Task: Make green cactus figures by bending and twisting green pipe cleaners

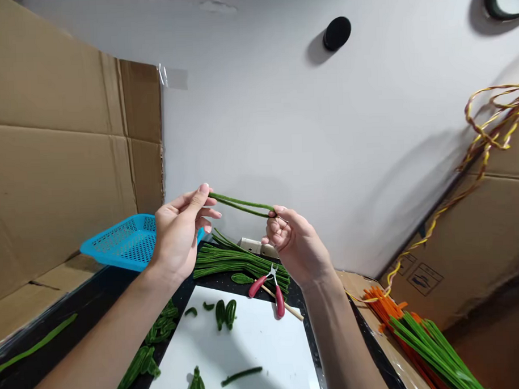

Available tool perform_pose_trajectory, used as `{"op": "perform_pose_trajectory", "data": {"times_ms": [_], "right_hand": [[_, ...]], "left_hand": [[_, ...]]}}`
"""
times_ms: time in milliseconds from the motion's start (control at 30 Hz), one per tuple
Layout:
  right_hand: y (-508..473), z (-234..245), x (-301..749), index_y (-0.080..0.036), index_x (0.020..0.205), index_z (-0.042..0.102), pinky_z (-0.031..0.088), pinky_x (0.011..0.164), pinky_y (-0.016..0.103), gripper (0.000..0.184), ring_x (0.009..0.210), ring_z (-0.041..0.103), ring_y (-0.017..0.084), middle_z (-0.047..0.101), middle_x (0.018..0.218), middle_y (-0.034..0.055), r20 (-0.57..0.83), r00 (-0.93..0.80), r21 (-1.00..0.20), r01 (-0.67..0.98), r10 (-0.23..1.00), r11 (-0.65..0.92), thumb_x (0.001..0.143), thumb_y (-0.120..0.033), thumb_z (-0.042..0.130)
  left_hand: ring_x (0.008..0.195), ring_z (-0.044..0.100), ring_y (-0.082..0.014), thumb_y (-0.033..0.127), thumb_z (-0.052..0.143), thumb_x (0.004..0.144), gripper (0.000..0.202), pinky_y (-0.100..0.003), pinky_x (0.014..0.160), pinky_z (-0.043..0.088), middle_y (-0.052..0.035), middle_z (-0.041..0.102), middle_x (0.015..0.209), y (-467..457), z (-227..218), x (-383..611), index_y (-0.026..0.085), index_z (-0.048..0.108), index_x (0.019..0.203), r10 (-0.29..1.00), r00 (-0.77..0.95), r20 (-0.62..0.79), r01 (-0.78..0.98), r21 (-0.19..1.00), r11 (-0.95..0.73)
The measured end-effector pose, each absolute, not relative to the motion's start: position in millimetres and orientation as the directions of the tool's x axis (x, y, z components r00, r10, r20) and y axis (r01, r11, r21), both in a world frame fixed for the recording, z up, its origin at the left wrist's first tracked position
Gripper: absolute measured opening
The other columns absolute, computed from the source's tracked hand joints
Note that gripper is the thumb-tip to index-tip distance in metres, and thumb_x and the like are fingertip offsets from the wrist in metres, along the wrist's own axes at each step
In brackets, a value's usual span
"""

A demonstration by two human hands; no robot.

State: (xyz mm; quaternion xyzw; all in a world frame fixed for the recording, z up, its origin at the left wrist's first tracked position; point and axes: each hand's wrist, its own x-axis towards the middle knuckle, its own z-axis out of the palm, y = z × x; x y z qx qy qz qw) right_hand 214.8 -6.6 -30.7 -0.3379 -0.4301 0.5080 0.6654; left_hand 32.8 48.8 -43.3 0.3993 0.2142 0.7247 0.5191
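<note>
A green pipe cleaner, doubled into two strands, stretches between my hands above the work surface. My left hand pinches its left end between thumb and forefinger, the other fingers loosely spread. At the other end my right hand grips it with thumb and curled fingers. Below lies a white board with looped green pipe cleaner pieces, a short straight piece and a bundled green piece. Red-handled pliers and a thin wooden stick rest at the board's far edge.
Behind the board lies a pile of long green pipe cleaners. A blue perforated basket stands at the left. More green shaped pieces lie left of the board. Orange stems and green stems sit at the right, near a twisted yellow cord.
</note>
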Motion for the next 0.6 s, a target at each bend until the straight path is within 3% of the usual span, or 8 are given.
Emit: {"op": "perform_pose_trajectory", "data": {"times_ms": [133,367,600], "right_hand": [[-2.3,-33.1,214.9,-0.02,0.076,0.066,0.058,0.058,0.025,0.022,0.053,0.047,0.009,0.054,0.064,-0.0044,0.237,0.14,-0.867,-0.416,0.961,0.275,0.074,-0.033,0.083],[0.0,-32.8,218.4,-0.02,0.077,0.067,0.049,0.05,0.018,0.021,0.049,0.034,0.007,0.045,0.06,-0.0077,0.256,0.166,-0.819,-0.486,0.952,0.305,0.075,-0.031,0.085],[-2.9,-29.1,221.7,-0.018,0.074,0.07,0.049,0.046,0.018,0.021,0.049,0.035,0.006,0.048,0.059,-0.0063,0.269,0.153,-0.82,-0.482,0.951,0.309,0.073,-0.029,0.088]], "left_hand": [[0.055,0.07,-0.0102,0.045,0.098,0.068,0.038,-0.017,0.038,0.039,-0.003,0.074,0.077,48.7,-45.0,33.8,0.015,0.08,0.083,0.919,-0.136,0.369,-0.58,0.722,-0.376],[0.058,0.072,-0.0121,0.043,0.099,0.067,0.041,-0.016,0.036,0.042,-0.0043,0.076,0.083,45.7,-48.0,38.2,0.015,0.08,0.089,0.902,-0.097,0.422,-0.572,0.718,-0.397],[0.06,0.074,-0.013,0.043,0.097,0.071,0.039,-0.015,0.035,0.042,-0.0064,0.078,0.089,45.3,-49.3,39.9,0.014,0.079,0.092,0.895,-0.056,0.442,-0.567,0.724,-0.393]]}}
